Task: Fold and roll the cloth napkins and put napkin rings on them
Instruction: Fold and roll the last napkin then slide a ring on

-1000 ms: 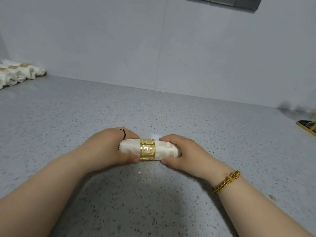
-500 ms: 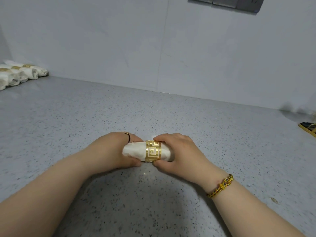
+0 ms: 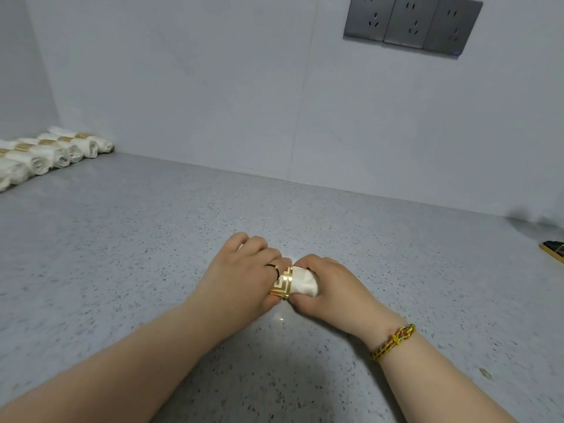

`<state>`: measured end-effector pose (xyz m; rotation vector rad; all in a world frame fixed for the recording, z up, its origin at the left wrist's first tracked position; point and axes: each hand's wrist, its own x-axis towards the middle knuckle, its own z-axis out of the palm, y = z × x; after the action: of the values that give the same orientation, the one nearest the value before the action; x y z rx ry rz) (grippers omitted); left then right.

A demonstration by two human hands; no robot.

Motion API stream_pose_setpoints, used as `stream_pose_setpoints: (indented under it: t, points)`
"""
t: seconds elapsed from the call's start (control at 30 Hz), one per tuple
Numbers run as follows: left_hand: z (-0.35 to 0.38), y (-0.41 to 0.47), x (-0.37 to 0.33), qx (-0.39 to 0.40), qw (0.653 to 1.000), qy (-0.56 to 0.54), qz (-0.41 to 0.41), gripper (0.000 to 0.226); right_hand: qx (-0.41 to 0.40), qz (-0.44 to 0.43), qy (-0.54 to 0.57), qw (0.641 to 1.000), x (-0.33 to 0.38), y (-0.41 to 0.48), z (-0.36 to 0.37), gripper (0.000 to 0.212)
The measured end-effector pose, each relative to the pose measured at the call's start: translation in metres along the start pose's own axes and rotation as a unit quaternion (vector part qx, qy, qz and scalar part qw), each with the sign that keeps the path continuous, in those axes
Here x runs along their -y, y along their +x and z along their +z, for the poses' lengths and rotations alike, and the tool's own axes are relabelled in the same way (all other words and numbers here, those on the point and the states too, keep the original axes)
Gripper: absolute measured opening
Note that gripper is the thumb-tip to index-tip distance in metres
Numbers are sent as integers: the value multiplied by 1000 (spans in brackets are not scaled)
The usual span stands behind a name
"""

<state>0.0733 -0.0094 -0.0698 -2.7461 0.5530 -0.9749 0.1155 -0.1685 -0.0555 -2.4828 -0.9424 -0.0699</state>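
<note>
- Head view, just below centre toward 5 o'clock: rolled white napkin (image 3: 304,284) lying on the speckled grey countertop (image 3: 146,239), with only its right end showing between the two hands.
- Gold fretwork napkin ring (image 3: 282,286) around the roll, tilted, touching the left hand's fingers.
- Left hand (image 3: 241,277) curled over the roll's left part, gripping it; thin dark-and-gold finger ring (image 3: 274,269) on one finger.
- Right hand (image 3: 334,290) at the roll's right end, fingers and thumb closed on the cloth; braided bracelet (image 3: 393,341) on that wrist.
- At 10 o'clock, near the wall corner: row of finished napkin rolls (image 3: 45,155), each gold-banded, lying side by side.
- At 1 o'clock, on the wall: three grey power sockets (image 3: 412,24).
- At 3 o'clock, at the frame edge: gold-rimmed dark object (image 3: 554,250), too cropped to identify.
</note>
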Motion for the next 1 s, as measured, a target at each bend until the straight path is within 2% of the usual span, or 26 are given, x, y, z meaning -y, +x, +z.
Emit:
stream_pose_setpoints:
  t: [0.13,0.2,0.3,0.37,0.43,0.47,0.57,0.63,0.73,0.8,0.9,1.0]
  points:
    - [-8,-6,1,-22,1000,6,-6,48,-10,18,45,999,11,-1,1,32]
    - [-16,-15,9,-55,998,-1,-14,47,-2,9,76,997,23,-1,-2,41]
    - [-31,-40,39,-92,995,27,-40,32,6,-7,119,993,47,6,-5,54]
    - [-42,-61,68,-104,991,46,-71,41,-6,-19,138,990,65,16,-1,48]
    - [-55,-84,99,-106,985,79,-107,38,-12,-33,123,992,84,31,8,44]
    - [-63,-97,114,-99,983,92,-125,35,-4,-39,107,993,94,39,15,43]
    - [-90,-141,160,-13,969,98,-225,58,30,-62,46,997,130,72,44,41]
    - [-103,-171,187,23,952,111,-284,50,33,-70,16,997,156,94,67,36]
    - [-111,-214,229,27,927,139,-348,44,35,-85,-19,996,192,120,99,34]
    - [-114,-241,257,24,920,157,-359,44,38,-106,-48,993,207,130,118,35]
    - [-116,-277,296,55,916,217,-334,49,34,-111,-67,991,219,139,145,35]
    - [-109,-303,335,84,902,198,-375,54,12,-115,-72,991,217,144,159,35]
